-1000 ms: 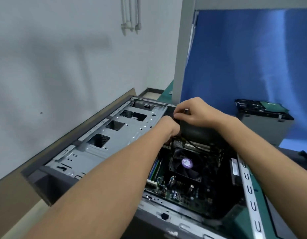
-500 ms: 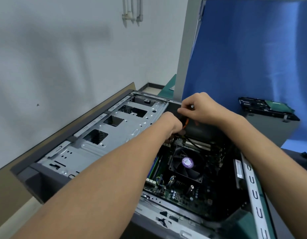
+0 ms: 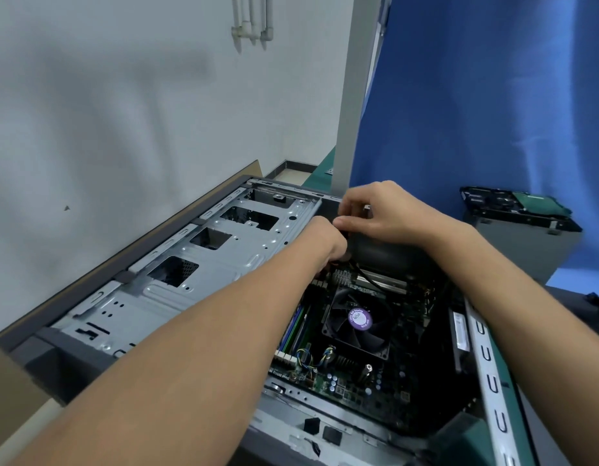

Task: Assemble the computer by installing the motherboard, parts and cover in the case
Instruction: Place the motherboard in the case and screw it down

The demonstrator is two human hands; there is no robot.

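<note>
The open grey metal computer case (image 3: 224, 264) lies flat beside the white wall (image 3: 123, 129), with a green motherboard (image 3: 342, 378) and black fan (image 3: 345, 334) inside. The left hand (image 3: 325, 243) dips in; its fingers are hidden. The right hand (image 3: 382, 213) has curled fingers that pinch a tiny grey bit (image 3: 367, 207), too small to name.

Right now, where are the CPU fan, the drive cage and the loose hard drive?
CPU fan (image 3: 360, 320): head view, on its purple hub sticker.
drive cage (image 3: 239, 253): head view, on bare sheet metal between cutouts.
hard drive (image 3: 533, 200): head view, on its green board.
</note>
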